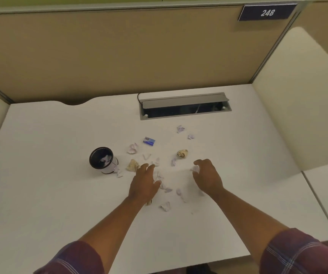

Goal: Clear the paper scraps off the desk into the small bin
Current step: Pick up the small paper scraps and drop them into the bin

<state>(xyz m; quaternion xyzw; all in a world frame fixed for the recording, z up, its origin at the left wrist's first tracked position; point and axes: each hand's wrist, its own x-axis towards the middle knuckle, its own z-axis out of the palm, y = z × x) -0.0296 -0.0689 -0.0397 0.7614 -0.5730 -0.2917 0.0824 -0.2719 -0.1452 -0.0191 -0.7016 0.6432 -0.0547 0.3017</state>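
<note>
Several crumpled white paper scraps point(165, 206) lie scattered over the middle of the white desk point(40, 194), with a tan wad point(132, 165) and a brown-striped wad point(182, 153) among them. The small black bin point(102, 159) stands at the left of the scraps and has some paper inside. My left hand point(143, 181) lies flat over the scraps with its fingers spread, close to the tan wad. My right hand point(206, 176) is curled, with a white scrap point(195, 168) pinched at its fingertips.
A small blue and white wrapper point(149, 141) lies behind the scraps. An open grey cable hatch point(185, 105) is set into the desk at the back. Tan partition walls close in the back and both sides. The desk's front edge is near my forearms.
</note>
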